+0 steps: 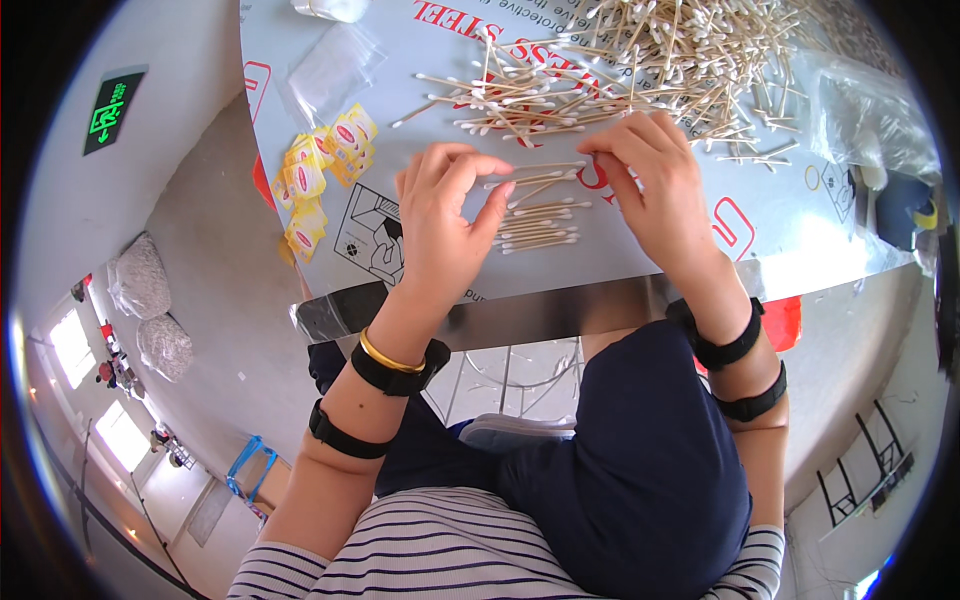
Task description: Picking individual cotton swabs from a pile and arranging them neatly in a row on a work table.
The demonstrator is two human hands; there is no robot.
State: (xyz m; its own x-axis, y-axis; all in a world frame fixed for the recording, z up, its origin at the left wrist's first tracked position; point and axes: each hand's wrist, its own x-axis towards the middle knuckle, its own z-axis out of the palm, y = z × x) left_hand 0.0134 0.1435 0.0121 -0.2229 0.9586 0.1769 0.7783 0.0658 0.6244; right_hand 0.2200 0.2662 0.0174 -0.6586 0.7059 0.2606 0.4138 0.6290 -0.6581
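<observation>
One striped shirt (pixel 440 550), two hands (pixel 445 215) (pixel 655 190), fingers slightly parted beside many swabs (pixel 690 60), hold unclear.

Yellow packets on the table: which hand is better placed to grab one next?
Probably the left hand: the yellow packets lie just to its left. The right hand is farther away, across the laid-out cotton swabs.

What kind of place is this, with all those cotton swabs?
Probably a workshop: a big heap of cotton swabs covers part of the table, bulging sacks sit on the floor, and a green exit sign is up on the wall.
</observation>
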